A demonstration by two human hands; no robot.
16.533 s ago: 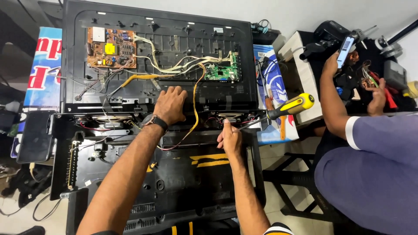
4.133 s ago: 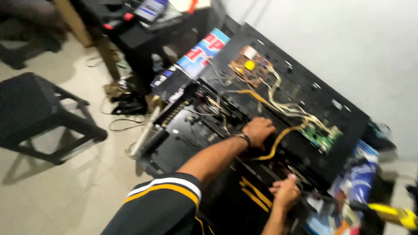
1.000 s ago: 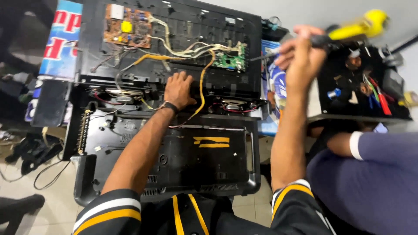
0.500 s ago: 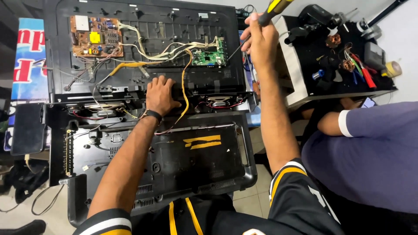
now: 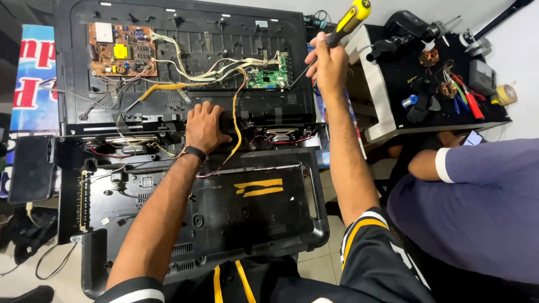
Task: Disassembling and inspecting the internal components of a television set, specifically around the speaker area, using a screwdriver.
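Note:
An opened flat television [image 5: 185, 56] lies face down, its brown power board [image 5: 120, 49] at top left and green main board [image 5: 268, 76] at centre right, joined by loose wires. My left hand [image 5: 205, 128] rests flat on the lower metal edge of the chassis, fingers spread, beside an orange cable [image 5: 238, 120]. My right hand [image 5: 327, 62] grips a yellow-and-black screwdriver [image 5: 342, 25], whose shaft angles down-left toward the green main board's right edge. The removed black back cover [image 5: 224, 213] lies below the chassis, nearest me.
A black side table [image 5: 449, 84] at right holds small tools, a tape roll [image 5: 505, 94] and parts. Another person in a purple shirt [image 5: 477, 207] sits at right holding a phone [image 5: 473, 138]. A dark tablet-like panel [image 5: 31, 168] lies at left, cables on the floor.
My right hand with the screwdriver has come down from the far right toward the green board. The view has steadied and shifted right. My left hand stays on the chassis edge.

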